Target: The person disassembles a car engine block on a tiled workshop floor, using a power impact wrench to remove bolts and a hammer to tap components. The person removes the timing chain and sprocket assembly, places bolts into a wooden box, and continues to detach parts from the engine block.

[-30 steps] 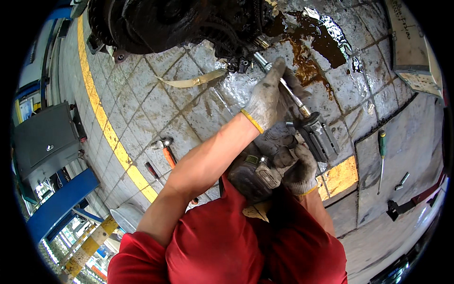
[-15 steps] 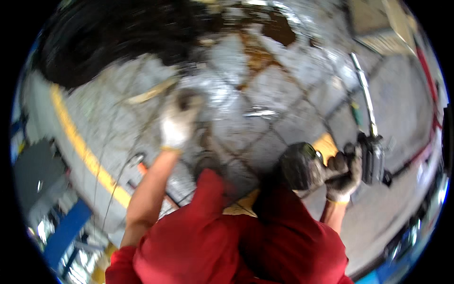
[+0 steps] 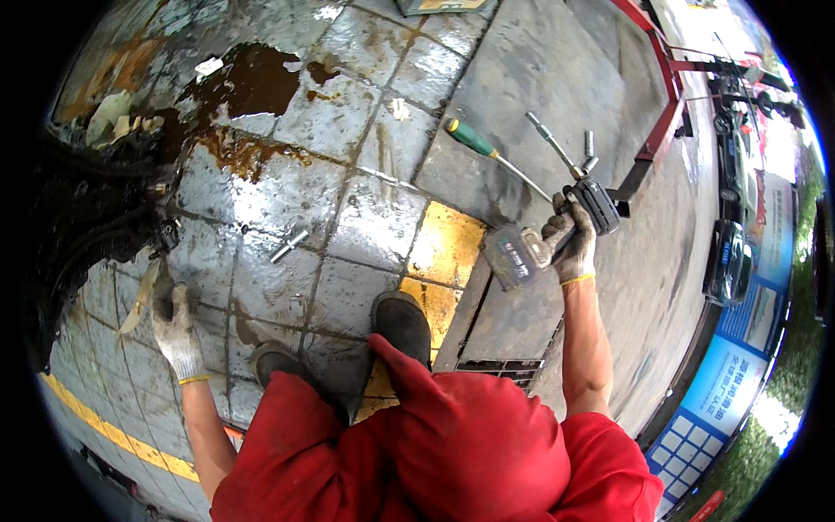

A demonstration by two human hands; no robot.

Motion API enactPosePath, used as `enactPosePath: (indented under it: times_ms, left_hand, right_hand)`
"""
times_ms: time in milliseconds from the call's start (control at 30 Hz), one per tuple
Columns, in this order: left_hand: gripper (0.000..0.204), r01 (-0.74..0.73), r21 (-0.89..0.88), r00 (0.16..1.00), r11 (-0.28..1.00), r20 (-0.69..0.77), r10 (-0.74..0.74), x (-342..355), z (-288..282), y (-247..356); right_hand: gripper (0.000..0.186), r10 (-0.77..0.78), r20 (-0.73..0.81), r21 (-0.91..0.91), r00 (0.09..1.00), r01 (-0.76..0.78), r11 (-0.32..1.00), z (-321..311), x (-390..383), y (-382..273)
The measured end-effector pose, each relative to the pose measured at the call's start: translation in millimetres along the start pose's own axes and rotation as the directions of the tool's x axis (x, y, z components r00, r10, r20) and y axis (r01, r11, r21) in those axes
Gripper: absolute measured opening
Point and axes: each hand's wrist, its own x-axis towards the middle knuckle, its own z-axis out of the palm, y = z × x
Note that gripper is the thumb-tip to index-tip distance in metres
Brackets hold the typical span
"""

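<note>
My right hand (image 3: 576, 239) is closed on a cordless impact wrench (image 3: 594, 207), its battery (image 3: 517, 257) hanging to the left and a long chrome extension (image 3: 550, 137) pointing toward the upper left. A green-handled screwdriver (image 3: 470, 137) lies beside the extension, with small metal sockets (image 3: 589, 143) nearby. My left hand (image 3: 177, 331) has its gloved thumb and fingers apart, with nothing visible held, next to a yellowish strap (image 3: 136, 309) below a greasy black machine assembly (image 3: 87, 244). A chrome piece (image 3: 290, 246) lies on the tiles between my hands.
Dark oil puddles (image 3: 243, 83) spread over the tiled floor (image 3: 383, 122) near the assembly. A red metal frame (image 3: 661, 130) stands on the grey concrete at right, with parked cars (image 3: 731, 261) and blue signboards (image 3: 722, 383) beyond. My boots (image 3: 400, 322) are below.
The view has turned right. My left hand has left the extension and moved down-left. My right hand has swung the wrench out to the right.
</note>
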Motion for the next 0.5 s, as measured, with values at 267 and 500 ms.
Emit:
enactPosePath:
  times_ms: [267,500]
  left_hand:
    - [0.031,-0.077,0.148,0.984,0.986,-0.149,0.099,-5.2,-5.2,38.9]
    - [0.04,0.002,0.29,0.972,0.957,-0.227,0.066,-2.5,7.3,36.3]
  right_hand:
    - [0.032,0.105,-0.178,-0.421,0.978,-0.173,0.89,-79.8,36.2,-38.4]
    - [0.048,-0.178,0.155,-0.766,0.972,0.005,-0.643,-58.6,62.3,-72.5]
